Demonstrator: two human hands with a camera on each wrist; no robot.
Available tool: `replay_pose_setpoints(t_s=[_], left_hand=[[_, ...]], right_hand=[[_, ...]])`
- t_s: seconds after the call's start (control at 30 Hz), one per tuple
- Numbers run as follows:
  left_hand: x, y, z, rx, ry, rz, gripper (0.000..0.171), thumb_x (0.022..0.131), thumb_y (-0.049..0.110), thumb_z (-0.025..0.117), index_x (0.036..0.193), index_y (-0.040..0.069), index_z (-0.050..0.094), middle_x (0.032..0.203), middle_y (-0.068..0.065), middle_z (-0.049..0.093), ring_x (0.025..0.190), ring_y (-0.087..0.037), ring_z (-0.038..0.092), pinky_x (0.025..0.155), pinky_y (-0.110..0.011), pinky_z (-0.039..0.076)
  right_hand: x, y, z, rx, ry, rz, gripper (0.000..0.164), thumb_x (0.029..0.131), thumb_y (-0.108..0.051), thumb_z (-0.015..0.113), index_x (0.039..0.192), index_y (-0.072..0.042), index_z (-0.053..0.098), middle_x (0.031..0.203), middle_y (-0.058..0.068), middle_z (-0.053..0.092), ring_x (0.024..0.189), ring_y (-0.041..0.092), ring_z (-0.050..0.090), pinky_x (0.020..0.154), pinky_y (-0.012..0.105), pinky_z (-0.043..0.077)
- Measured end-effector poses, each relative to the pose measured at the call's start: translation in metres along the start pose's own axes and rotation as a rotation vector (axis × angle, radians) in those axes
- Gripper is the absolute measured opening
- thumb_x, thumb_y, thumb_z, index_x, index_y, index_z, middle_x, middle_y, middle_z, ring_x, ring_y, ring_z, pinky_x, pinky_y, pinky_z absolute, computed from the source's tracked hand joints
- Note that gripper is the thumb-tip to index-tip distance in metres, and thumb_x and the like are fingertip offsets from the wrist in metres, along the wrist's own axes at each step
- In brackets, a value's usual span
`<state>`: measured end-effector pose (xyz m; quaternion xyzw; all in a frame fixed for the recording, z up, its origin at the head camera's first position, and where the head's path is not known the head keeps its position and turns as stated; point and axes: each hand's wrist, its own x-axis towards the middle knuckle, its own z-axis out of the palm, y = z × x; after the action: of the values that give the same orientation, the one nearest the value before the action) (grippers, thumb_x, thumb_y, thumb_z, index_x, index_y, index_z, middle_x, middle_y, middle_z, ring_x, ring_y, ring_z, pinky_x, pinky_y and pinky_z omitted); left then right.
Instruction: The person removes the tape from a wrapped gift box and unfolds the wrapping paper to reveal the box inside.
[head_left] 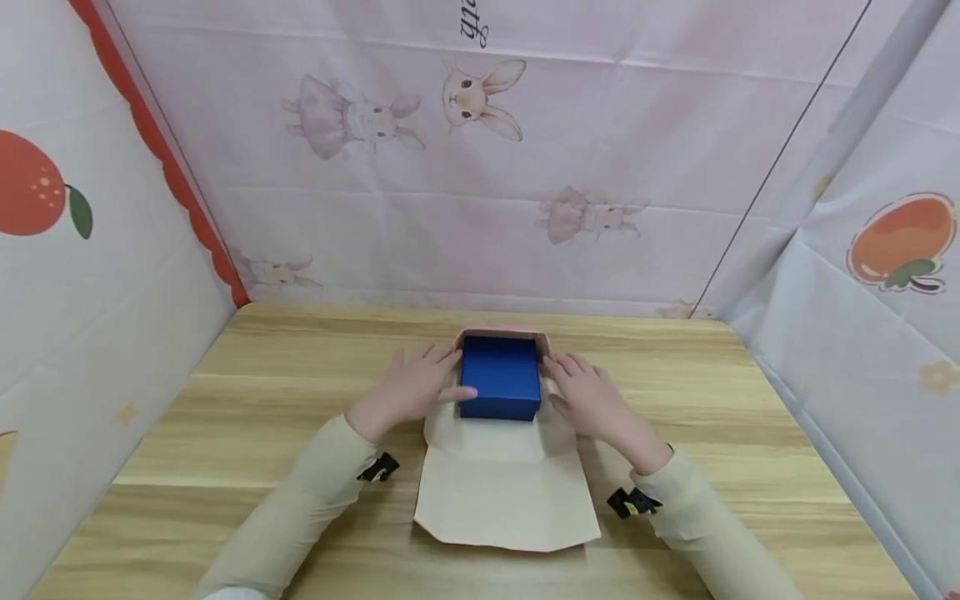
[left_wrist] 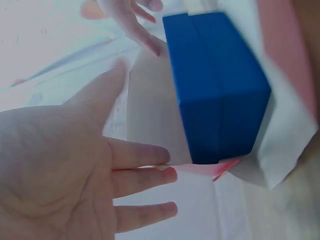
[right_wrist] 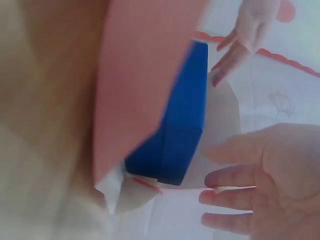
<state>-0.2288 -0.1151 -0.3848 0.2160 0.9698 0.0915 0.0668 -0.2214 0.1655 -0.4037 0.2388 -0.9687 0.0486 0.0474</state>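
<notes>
A blue box [head_left: 500, 371] with a lid sits on a partly folded sheet of card [head_left: 510, 500], cream on its inner face and pink on its outer face. Behind the box, the card's far end stands raised with side flaps. On the left, my left hand [head_left: 412, 385] has its straight fingers at the raised end's left edge, the thumb reaching over the box's front left. My right hand [head_left: 588, 396] mirrors it on the right, fingertips at that edge. In the left wrist view, the fingers [left_wrist: 145, 155] are spread along the card's edge beside the box.
The card's near flap lies out over the wooden table [head_left: 300, 375] toward me. Patterned cloth walls [head_left: 450, 233] enclose the table at the back and both sides. Small black devices [head_left: 633, 502] are strapped at both wrists.
</notes>
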Motion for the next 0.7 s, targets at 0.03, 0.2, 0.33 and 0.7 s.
replay_pose_setpoints(t_s=[0.03, 0.2, 0.33, 0.7], left_hand=[[0.004, -0.002, -0.002, -0.002, 0.015, -0.002, 0.079, 0.095, 0.064, 0.041, 0.153, 0.012, 0.031, 0.159, -0.01, 0.031, 0.147, -0.039, 0.025, 0.112, -0.073, 0.017], [0.029, -0.012, -0.009, -0.005, 0.093, -0.027, 0.073, 0.099, 0.063, 0.029, 0.153, 0.015, 0.031, 0.159, -0.008, 0.033, 0.146, -0.037, 0.029, 0.113, -0.071, 0.021], [0.052, -0.022, -0.007, 0.032, 0.179, -0.037, 0.067, 0.101, 0.058, 0.028, 0.153, 0.015, 0.031, 0.158, -0.007, 0.034, 0.145, -0.035, 0.031, 0.112, -0.069, 0.024], [0.104, -0.045, 0.004, 0.157, 0.34, -0.08, 0.062, 0.098, 0.044, 0.052, 0.151, 0.017, 0.036, 0.165, -0.015, -0.001, 0.151, -0.04, 0.006, 0.109, -0.075, 0.02]], right_hand=[[0.004, 0.0, -0.001, -0.013, 0.023, 0.004, 0.055, 0.094, -0.017, 0.062, 0.143, -0.001, 0.045, 0.147, 0.02, 0.046, 0.135, 0.04, 0.044, 0.097, 0.061, 0.046], [0.025, 0.004, -0.003, -0.074, 0.124, 0.068, 0.047, 0.094, -0.014, 0.058, 0.138, 0.0, 0.049, 0.141, 0.02, 0.051, 0.131, 0.039, 0.048, 0.094, 0.058, 0.05], [0.046, 0.01, 0.001, -0.123, 0.201, 0.092, 0.049, 0.093, -0.022, 0.063, 0.135, 0.0, 0.052, 0.143, 0.022, 0.047, 0.135, 0.04, 0.044, 0.096, 0.058, 0.049], [0.11, 0.033, 0.009, -0.284, 0.242, 0.134, 0.061, 0.086, -0.035, 0.07, 0.137, -0.005, 0.053, 0.164, 0.016, 0.007, 0.152, 0.037, 0.0, 0.121, 0.059, 0.014]])
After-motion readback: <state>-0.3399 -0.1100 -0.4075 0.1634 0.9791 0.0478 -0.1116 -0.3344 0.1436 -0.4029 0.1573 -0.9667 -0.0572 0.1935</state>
